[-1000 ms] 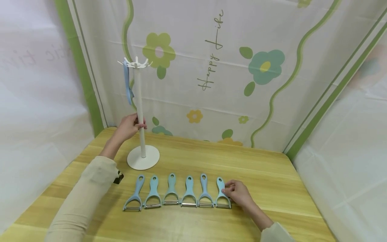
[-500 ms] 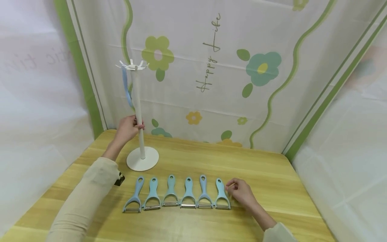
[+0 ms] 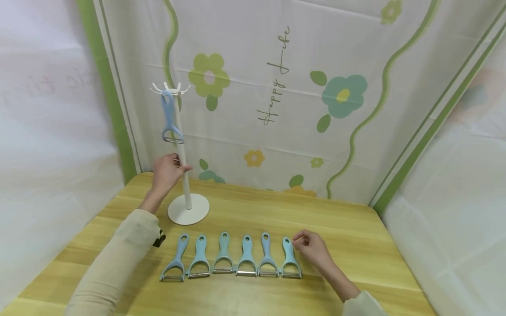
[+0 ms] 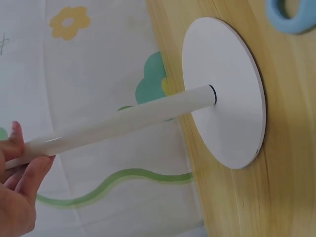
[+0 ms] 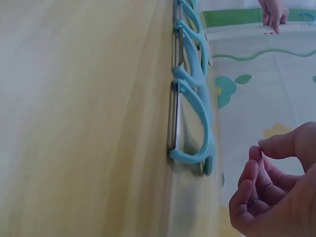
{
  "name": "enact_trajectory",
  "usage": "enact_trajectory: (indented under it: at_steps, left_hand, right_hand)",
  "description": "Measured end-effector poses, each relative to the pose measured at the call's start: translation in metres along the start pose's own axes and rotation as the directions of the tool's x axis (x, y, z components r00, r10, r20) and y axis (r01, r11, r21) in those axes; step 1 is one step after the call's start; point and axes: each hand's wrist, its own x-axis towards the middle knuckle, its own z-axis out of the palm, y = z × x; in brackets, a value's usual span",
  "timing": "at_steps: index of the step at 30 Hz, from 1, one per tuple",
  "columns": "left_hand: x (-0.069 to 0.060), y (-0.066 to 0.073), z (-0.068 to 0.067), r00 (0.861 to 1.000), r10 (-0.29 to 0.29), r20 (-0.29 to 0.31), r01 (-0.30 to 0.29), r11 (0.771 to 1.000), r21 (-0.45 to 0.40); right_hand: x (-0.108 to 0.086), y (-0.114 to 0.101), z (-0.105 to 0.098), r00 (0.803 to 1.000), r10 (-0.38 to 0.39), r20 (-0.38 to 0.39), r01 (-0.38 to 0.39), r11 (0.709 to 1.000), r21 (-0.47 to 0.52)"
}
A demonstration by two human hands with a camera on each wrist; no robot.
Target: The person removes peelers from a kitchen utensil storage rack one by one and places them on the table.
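Note:
A white hook stand (image 3: 189, 215) rises from a round base at the table's back left. My left hand (image 3: 166, 173) holds its pole (image 4: 133, 114) between thumb and fingers, below a blue Y-shaped peeler (image 3: 168, 114) that hangs from a hook. Several more blue and teal peelers lie in a row on the table, handles pointing away from me. Beside the handle of the rightmost peeler (image 3: 289, 256) is my right hand (image 3: 314, 250). Its fingers are loosely curled and hold nothing, with thumb and index tips close together in the right wrist view.
The wooden table (image 3: 356, 245) ends at a curtain (image 3: 245, 105) printed with flowers, and white sheets close in both sides. A small dark object (image 3: 159, 239) sits at my left cuff. The stand's base is close behind the left end of the row.
The stand's top has turned, so the hanging peeler swung from the left side round to the front and now faces me. My right hand has come off the rightmost peeler's handle.

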Motion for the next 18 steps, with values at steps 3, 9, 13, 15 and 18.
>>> enact_trajectory:
  at_steps: [3,9,13,15,18]
  left_hand:
    - [0.0,0.001,0.001,1.0,0.003,-0.008,-0.002,1.0,0.018]
    - [0.0,0.004,-0.003,1.0,0.005,0.012,-0.006,0.998,0.069]
    - [0.0,0.008,-0.004,0.999,0.004,0.05,-0.012,0.987,0.16]
    - [0.0,0.008,-0.004,0.998,0.007,0.061,-0.018,0.981,0.194]
    - [0.0,0.009,-0.003,0.998,-0.012,0.058,0.001,0.983,0.186]
  right_hand:
    - [0.002,-0.004,0.001,1.0,-0.023,0.012,0.023,1.0,0.01]
    - [0.008,-0.022,0.007,0.994,-0.099,0.048,0.097,0.994,0.041]
    - [0.016,-0.042,0.015,0.984,-0.166,0.066,0.163,0.985,0.054]
    - [0.02,-0.053,0.019,0.978,-0.199,0.068,0.195,0.979,0.062]
    - [0.024,-0.07,0.027,0.967,-0.242,0.081,0.236,0.968,0.081]
